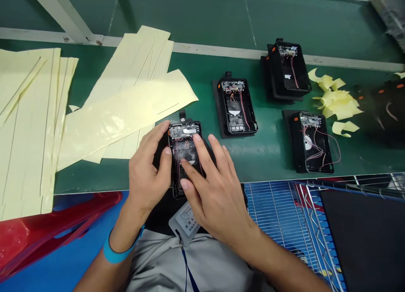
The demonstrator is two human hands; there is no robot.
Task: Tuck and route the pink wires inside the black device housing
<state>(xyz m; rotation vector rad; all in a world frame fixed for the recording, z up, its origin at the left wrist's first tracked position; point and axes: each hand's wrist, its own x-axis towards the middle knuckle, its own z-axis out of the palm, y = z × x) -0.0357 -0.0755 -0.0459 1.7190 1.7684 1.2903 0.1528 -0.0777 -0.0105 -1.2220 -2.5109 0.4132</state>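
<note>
A black plastic device housing (186,151), open at the top, lies at the bench's near edge. Inside it are a circuit board (184,131) across the far end, thin wires and a dark pad. My left hand (148,165) grips the housing's left wall, with the thumb over the rim and the fingers along the outside. My right hand (215,186) is over the right side with its fingers spread. Its index fingertip touches the dark inside of the housing, and the middle fingertip is by the board's right end. The right hand covers part of the housing.
On the green bench (268,157) to the right stand a similar housing (237,106), a stacked one (289,68) and one with loose wires (313,142). Peeled yellow scraps (338,100) lie beyond. Yellow sheets (126,111) cover the left. A wire rack (272,207) is below right.
</note>
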